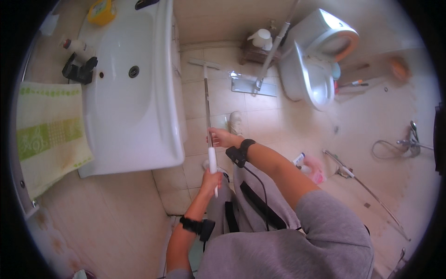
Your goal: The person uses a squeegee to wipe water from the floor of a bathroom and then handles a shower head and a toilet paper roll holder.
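Both of my hands are on a long pole tool that looks like a floor squeegee, with a metal shaft and a pale bar-shaped head at floor level. My left hand is wrapped around its white handle near my body. Farther up, my right hand holds the metal shaft just beyond the handle, its fingers partly hidden behind the pole. The head is over the floor tiles, beside the washbasin cabinet. From this angle I cannot tell whether it touches the floor.
On the left is a white washbasin with a towel beside it. Ahead stand a flat mop and a toilet with its lid up. Another pole and a pink item are at right.
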The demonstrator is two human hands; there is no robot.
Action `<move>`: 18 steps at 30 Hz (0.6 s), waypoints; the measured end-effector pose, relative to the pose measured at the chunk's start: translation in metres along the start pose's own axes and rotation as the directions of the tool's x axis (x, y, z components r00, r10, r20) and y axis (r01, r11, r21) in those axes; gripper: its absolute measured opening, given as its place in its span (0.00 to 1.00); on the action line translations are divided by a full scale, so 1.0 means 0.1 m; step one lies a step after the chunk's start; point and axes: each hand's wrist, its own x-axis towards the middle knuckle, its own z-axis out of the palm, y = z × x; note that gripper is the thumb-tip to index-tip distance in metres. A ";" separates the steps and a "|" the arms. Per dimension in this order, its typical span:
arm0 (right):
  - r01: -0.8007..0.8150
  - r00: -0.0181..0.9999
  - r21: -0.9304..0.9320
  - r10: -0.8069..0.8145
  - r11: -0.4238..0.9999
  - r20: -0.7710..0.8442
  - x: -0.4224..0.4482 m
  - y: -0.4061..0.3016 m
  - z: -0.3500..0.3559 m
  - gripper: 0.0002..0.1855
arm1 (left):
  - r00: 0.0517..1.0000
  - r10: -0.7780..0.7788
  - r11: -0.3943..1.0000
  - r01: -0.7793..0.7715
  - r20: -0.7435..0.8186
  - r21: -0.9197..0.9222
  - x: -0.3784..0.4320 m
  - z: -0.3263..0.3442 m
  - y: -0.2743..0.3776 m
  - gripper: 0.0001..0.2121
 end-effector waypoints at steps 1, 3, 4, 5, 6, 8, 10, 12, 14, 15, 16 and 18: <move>0.015 1.000 0.086 -0.017 0.996 0.021 0.10 -0.12 -0.06 0.13 | 1.000 -0.009 1.000 0.010 -0.020 0.012 -0.05 -0.01 0.01 0.06; 0.008 0.998 0.149 -0.017 0.989 0.059 0.38 -0.35 -0.15 0.13 | 0.998 -0.055 0.998 0.055 -0.035 0.010 -0.16 -0.02 0.00 0.06; 0.009 0.999 0.182 -0.015 0.983 0.032 0.54 -0.37 -0.20 0.14 | 0.994 -0.107 0.994 0.107 -0.024 0.001 -0.21 0.00 -0.02 0.07; -0.002 1.000 0.218 0.000 0.976 0.009 0.65 -0.35 -0.18 0.16 | 0.992 -0.126 0.992 0.124 -0.034 -0.035 -0.29 0.04 0.03 0.06; 0.036 0.998 0.354 -0.053 0.935 0.037 0.69 -0.32 -0.13 0.16 | 0.988 -0.149 0.987 0.145 -0.042 -0.073 -0.36 0.09 0.05 0.06; 0.060 0.998 0.301 -0.057 0.952 -0.018 0.57 -0.28 0.01 0.15 | 0.981 -0.177 0.984 0.175 -0.083 -0.035 -0.44 0.05 -0.09 0.07; 0.146 0.980 0.153 -0.122 0.977 -0.154 0.29 -0.69 0.22 0.15 | 0.981 -0.160 0.987 0.162 -0.107 0.018 -0.31 0.14 0.11 0.08; 0.243 0.948 0.019 -0.234 0.970 -0.217 0.30 -1.02 0.15 0.15 | 0.987 -0.130 0.990 0.125 -0.093 -0.062 -0.23 0.35 0.30 0.08; 0.315 0.906 -0.126 -0.338 0.941 -0.256 0.38 -1.22 0.05 0.16 | 0.982 -0.169 0.982 0.159 -0.087 -0.104 -0.10 0.47 0.49 0.08; 0.284 0.908 -0.128 -0.310 0.950 -0.281 0.46 -1.29 0.01 0.16 | 0.979 -0.186 0.975 0.173 -0.081 -0.142 -0.01 0.51 0.59 0.07; 0.252 0.910 -0.130 -0.280 0.959 -0.305 0.55 -1.34 -0.03 0.17 | 0.977 -0.194 0.973 0.181 -0.087 -0.146 0.08 0.56 0.69 0.07; 0.230 0.904 -0.163 -0.272 0.960 -0.331 0.80 -1.52 -0.21 0.18 | 0.970 -0.121 0.992 0.125 -0.212 0.006 0.31 0.69 0.87 0.07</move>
